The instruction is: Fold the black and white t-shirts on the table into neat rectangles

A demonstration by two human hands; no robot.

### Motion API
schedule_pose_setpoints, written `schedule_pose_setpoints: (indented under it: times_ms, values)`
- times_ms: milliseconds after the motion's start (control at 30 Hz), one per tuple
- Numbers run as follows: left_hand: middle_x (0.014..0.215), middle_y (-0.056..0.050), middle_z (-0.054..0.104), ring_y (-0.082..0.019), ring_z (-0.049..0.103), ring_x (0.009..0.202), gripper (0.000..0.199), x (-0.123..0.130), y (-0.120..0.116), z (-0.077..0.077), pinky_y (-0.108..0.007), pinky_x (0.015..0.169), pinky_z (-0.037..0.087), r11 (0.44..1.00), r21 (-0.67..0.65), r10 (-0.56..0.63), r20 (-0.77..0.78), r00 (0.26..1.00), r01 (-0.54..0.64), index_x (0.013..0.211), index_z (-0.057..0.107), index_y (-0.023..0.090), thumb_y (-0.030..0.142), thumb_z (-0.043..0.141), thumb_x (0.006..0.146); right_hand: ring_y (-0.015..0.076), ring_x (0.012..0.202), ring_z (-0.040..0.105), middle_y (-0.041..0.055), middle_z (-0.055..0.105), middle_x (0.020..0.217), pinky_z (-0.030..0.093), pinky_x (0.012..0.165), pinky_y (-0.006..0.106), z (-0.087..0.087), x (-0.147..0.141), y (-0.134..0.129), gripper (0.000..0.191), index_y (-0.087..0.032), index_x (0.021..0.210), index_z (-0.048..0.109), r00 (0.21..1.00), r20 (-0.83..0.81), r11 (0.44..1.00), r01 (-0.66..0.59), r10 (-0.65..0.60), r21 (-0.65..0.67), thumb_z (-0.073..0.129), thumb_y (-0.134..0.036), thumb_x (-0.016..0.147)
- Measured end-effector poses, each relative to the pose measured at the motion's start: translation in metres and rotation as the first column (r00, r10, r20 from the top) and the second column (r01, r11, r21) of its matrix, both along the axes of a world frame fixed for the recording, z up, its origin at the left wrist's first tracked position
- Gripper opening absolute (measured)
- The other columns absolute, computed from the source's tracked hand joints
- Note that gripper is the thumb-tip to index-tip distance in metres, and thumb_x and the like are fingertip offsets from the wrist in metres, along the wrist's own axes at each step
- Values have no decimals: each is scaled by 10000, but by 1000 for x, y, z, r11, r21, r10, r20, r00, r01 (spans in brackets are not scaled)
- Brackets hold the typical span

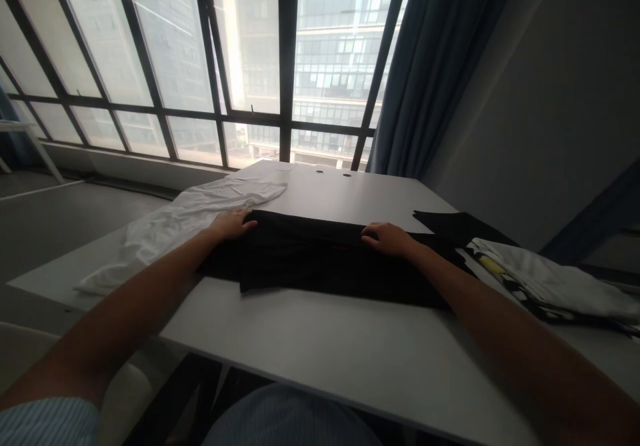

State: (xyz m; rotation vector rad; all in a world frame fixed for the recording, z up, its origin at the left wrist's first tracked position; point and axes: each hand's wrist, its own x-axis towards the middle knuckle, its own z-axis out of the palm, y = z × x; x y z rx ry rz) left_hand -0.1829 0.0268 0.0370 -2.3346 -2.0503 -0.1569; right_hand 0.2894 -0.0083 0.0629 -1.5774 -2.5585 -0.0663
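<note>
Left hand [232,225] lies low on the far left corner of the long, flat-laid black fabric garment [320,259], thumb out over the cloth, fingers loosely extended; no clear pinch. Right hand [387,238] has curled fingers on the far edge, right of the middle; can't tell whether cloth is gripped or just pressed.

Near to far: bare strip of the smooth white bench [310,339] first, then the garment, crosswise on top, near edge uneven with a small corner poking out at left.

Handling, my read: light, limp, no stiffness, not fragile. Probably slides easily on that smooth top, so a one-sided pull would skew it. Best hold: both ends of one edge, all layers pinched, tension kept even. Black on black hides layer lines; feel for them.

Right side: folded white, black and yellow printed fabric pile [560,279]. Left side: rumpled thin white cloth [170,226], just beside the left hand. Beyond: black-framed windows [345,53] and a long blue curtain [425,86].
</note>
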Motion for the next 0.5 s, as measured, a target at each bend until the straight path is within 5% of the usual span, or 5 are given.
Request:
schedule_pose_setpoints:
  times_ms: [233,500]
  values:
    - [1356,-98,677,-304,602,1261,465,-10,59,5,-356,1031,464,999,-44,27,3,1000,-26,1256,718,244,465,560,878,283,1261,613,157,635,1399,466,1059,353,-18,102,30,483,-134,1363,640,946,53,946,323,-321,-38,546,-392,966]
    - [1142,-79,768,-267,701,1076,371,-19,98,10,-284,898,509,999,2,49,57,997,-50,1068,766,231,415,547,833,308,1329,565,191,585,1456,417,1131,384,-35,140,47,606,-103,1416,598,941,15,934,338,-339,-118,558,-481,944]
